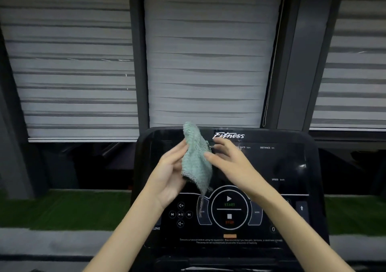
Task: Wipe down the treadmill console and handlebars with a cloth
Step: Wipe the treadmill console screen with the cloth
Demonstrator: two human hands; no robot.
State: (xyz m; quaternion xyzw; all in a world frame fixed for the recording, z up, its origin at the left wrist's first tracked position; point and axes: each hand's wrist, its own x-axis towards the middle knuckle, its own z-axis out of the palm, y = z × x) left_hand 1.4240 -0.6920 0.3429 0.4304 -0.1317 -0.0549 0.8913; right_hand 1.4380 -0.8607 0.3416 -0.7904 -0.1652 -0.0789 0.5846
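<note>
Pale pleated blinds (208, 63) with thin dark bands fill the far side, split by dark upright window frames (137, 52). Below them a strip of green turf (62, 209) runs left to right. Near centre stands the treadmill console (292, 167), a glossy black panel with rounded corners. It reads "Fitness" in white script at the top, then "DISTANCE km" and "SPEED km/h" on its right side. A white ring (229, 188) holds a green "START" above a red "STOP", and round media and volume buttons (180, 214) sit to its left. The fine white print along the near edge is too small to read.

Two bare forearms reach in from the near edge. The left hand (171, 173), palm turned up, holds the left edge of the cloth (196, 163), its thumb hidden behind the fabric. The right hand (229, 159) has its fingers spread apart and its thumb touching the cloth's right edge. The cloth is a pale green, coarse waffle weave, crumpled and upright in the air in front of the console's upper left, a frayed thread dangling below it
</note>
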